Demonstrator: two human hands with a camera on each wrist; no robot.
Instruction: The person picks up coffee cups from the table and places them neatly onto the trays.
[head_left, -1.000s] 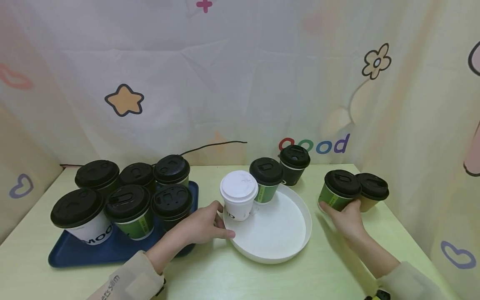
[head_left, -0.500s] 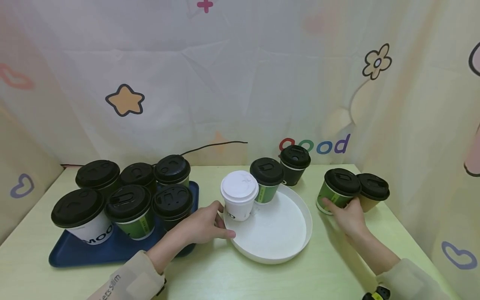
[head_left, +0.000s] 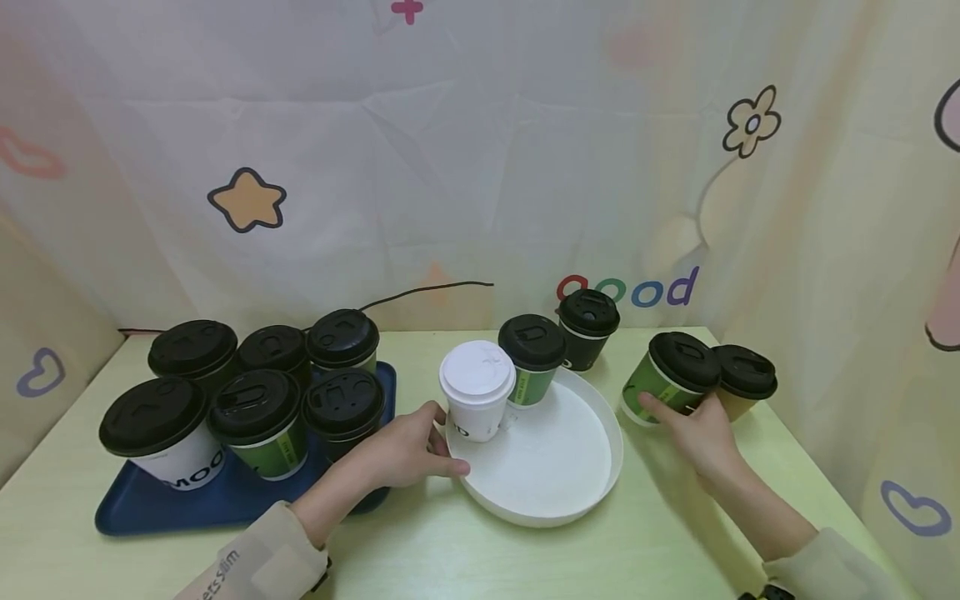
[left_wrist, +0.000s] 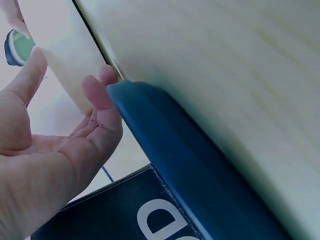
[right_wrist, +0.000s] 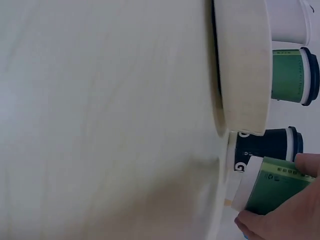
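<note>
My left hand [head_left: 411, 446] grips the left rim of a round white tray [head_left: 555, 492], thumb over the edge and fingers against the outer wall. In the left wrist view these fingers curl at the tray wall [left_wrist: 62, 45]. Inside the tray stand a white cup with a white lid [head_left: 477, 387] and a green cup with a black lid [head_left: 531, 354]. To the right, my right hand [head_left: 701, 437] holds another green paper cup [head_left: 656, 387], tilted with its base toward the tray. Right behind it is a tan cup with a black lid [head_left: 746, 379], partly hidden.
A blue tray [head_left: 225, 504] on the left bears several black-lidded cups, one of them a white cup [head_left: 183, 458] at its front. A dark cup [head_left: 587, 333] stands behind the round tray. A patterned curtain [head_left: 480, 192] closes off the back, with a black cable [head_left: 427, 289] along it.
The green cup in my right hand has tipped, its base swinging left toward the round tray and its lid rising slightly. My left hand has stayed on the tray rim.
</note>
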